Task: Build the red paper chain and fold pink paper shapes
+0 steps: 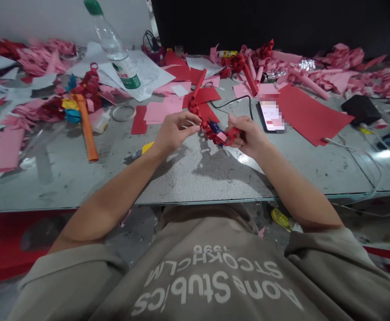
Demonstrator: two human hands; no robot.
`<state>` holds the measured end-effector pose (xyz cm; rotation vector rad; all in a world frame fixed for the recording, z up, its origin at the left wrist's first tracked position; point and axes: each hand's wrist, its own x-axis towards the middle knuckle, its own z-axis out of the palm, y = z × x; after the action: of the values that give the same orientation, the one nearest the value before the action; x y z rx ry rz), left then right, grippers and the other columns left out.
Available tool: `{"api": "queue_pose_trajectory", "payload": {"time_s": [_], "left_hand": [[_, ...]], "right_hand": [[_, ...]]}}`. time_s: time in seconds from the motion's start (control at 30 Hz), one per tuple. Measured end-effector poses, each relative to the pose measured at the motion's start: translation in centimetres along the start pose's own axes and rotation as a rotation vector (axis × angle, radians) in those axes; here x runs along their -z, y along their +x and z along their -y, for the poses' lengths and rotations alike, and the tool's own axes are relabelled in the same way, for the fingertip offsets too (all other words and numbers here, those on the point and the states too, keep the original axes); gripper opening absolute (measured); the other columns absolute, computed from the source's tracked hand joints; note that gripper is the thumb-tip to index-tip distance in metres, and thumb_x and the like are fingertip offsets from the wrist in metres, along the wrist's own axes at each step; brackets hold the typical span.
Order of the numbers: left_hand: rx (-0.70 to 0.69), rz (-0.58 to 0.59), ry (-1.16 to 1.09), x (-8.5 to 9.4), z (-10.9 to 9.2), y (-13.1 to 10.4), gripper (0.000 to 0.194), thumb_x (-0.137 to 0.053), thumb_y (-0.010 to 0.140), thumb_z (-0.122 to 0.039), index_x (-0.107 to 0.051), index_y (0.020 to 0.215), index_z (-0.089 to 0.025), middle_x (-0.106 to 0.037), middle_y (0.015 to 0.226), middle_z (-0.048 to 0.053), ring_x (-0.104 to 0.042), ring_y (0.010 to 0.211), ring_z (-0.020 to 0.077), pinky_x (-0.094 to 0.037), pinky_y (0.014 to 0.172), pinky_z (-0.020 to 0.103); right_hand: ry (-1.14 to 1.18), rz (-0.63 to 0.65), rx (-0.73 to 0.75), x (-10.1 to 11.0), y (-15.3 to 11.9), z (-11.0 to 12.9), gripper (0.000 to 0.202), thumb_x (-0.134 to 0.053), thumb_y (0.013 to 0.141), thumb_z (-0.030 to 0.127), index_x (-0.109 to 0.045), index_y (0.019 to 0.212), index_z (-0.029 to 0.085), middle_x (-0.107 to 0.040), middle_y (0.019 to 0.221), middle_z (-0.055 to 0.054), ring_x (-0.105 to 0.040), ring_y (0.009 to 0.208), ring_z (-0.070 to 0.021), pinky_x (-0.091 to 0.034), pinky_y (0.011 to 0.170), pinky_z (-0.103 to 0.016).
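Observation:
A curved garland of red paper (211, 133) hangs between my two hands just above the table. My left hand (179, 129) pinches its left part between thumb and fingertips. The garland's right end, a red loop, is held in the curled fingers of my right hand (244, 133). A dark blue piece (215, 127) sits on the garland between the hands, beside a small pink bit. Behind the hands, a rolled red paper tube (199, 83) lies over red paper sheets.
A tilted plastic bottle (123, 67) stands at the back left. An orange tube (86, 129) lies left of my hands. A phone (271, 117) and a large red sheet (310, 113) lie to the right. White cables (365, 154) cross the right edge; pink paper is heaped behind.

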<state>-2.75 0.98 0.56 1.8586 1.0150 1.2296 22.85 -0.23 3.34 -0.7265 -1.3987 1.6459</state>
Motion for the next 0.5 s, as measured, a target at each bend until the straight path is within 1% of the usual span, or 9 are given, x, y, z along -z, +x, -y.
{"api": "queue_pose_trajectory", "payload": {"time_s": [0.07, 0.1, 0.17, 0.23, 0.3, 0.37, 0.43, 0.47, 0.5], "left_hand": [[-0.040, 0.071, 0.157, 0.0, 0.7, 0.2, 0.019, -0.078, 0.086, -0.029, -0.080, 0.105, -0.024, -0.081, 0.117, 0.008, -0.074, 0.108, 0.0279, -0.057, 0.102, 0.046], [-0.060, 0.123, 0.250, -0.1, 1.0, 0.3, 0.023, -0.077, 0.086, -0.027, -0.081, 0.108, -0.025, -0.080, 0.125, 0.009, -0.072, 0.118, 0.0305, -0.054, 0.110, 0.049], [-0.092, 0.227, 0.436, -0.3, 1.5, 0.5, 0.031, -0.073, 0.087, -0.024, -0.081, 0.117, -0.025, -0.074, 0.141, 0.010, -0.066, 0.133, 0.0340, -0.048, 0.121, 0.053], [-0.089, 0.272, 0.519, -0.2, 1.7, 0.9, 0.035, -0.069, 0.088, -0.022, -0.080, 0.121, -0.026, -0.072, 0.145, 0.010, -0.066, 0.135, 0.0344, -0.048, 0.121, 0.052], [-0.077, 0.261, 0.541, 0.2, 1.8, 1.4, 0.035, -0.067, 0.089, -0.019, -0.080, 0.119, -0.028, -0.076, 0.139, 0.008, -0.068, 0.130, 0.0331, -0.050, 0.117, 0.050], [-0.049, 0.219, 0.571, 0.6, 1.7, 1.9, 0.031, -0.066, 0.090, -0.020, -0.080, 0.116, -0.030, -0.079, 0.129, 0.007, -0.072, 0.121, 0.0320, -0.052, 0.111, 0.048], [0.011, 0.143, 0.604, 1.0, 1.6, 2.7, 0.022, -0.067, 0.095, -0.028, -0.078, 0.114, -0.029, -0.081, 0.116, 0.008, -0.074, 0.108, 0.0321, -0.054, 0.103, 0.047], [0.047, 0.094, 0.620, 1.1, 1.7, 3.1, 0.021, -0.068, 0.097, -0.035, -0.077, 0.114, -0.028, -0.081, 0.108, 0.009, -0.074, 0.103, 0.0323, -0.054, 0.099, 0.047], [0.084, 0.042, 0.636, 1.1, 1.8, 3.6, 0.024, -0.069, 0.099, -0.042, -0.075, 0.116, -0.027, -0.080, 0.102, 0.010, -0.074, 0.099, 0.0324, -0.054, 0.097, 0.047]], "right_hand": [[-0.128, 0.004, 0.029, 0.1, -0.2, 0.3, 0.066, -0.084, 0.090, 0.060, -0.042, 0.056, 0.022, -0.030, 0.048, 0.008, -0.020, 0.042, -0.0062, -0.013, 0.043, -0.028], [-0.233, 0.028, 0.035, 0.1, -0.3, 0.5, 0.065, -0.083, 0.091, 0.060, -0.044, 0.055, 0.022, -0.032, 0.049, 0.007, -0.024, 0.044, -0.0067, -0.013, 0.045, -0.028], [-0.494, 0.123, 0.033, -0.2, -0.6, 1.1, 0.064, -0.081, 0.093, 0.060, -0.050, 0.055, 0.020, -0.037, 0.052, 0.005, -0.030, 0.049, -0.0076, -0.016, 0.048, -0.029], [-0.743, 0.261, 0.011, -0.7, -1.1, 1.9, 0.061, -0.077, 0.097, 0.061, -0.056, 0.058, 0.018, -0.041, 0.055, 0.004, -0.033, 0.053, -0.0085, -0.020, 0.052, -0.029], [-0.914, 0.406, -0.006, -1.6, -1.9, 2.6, 0.056, -0.072, 0.101, 0.061, -0.066, 0.068, 0.017, -0.049, 0.059, 0.004, -0.038, 0.056, -0.0093, -0.024, 0.056, -0.028], [-1.029, 0.527, 0.029, -2.8, -2.9, 3.2, 0.046, -0.069, 0.105, 0.057, -0.073, 0.082, 0.017, -0.061, 0.069, 0.002, -0.046, 0.062, -0.0103, -0.029, 0.062, -0.028], [-1.117, 0.578, 0.061, -4.3, -4.2, 3.5, 0.038, -0.068, 0.108, 0.051, -0.075, 0.091, 0.018, -0.068, 0.077, 0.001, -0.051, 0.066, -0.0112, -0.029, 0.066, -0.028], [-1.157, 0.587, 0.049, -5.1, -4.9, 3.6, 0.034, -0.067, 0.108, 0.049, -0.075, 0.094, 0.019, -0.070, 0.079, 0.001, -0.053, 0.067, -0.0118, -0.028, 0.067, -0.029], [-1.198, 0.594, 0.035, -5.9, -5.7, 3.6, 0.032, -0.067, 0.109, 0.048, -0.075, 0.097, 0.019, -0.071, 0.080, 0.000, -0.053, 0.067, -0.0125, -0.027, 0.067, -0.029]]}}
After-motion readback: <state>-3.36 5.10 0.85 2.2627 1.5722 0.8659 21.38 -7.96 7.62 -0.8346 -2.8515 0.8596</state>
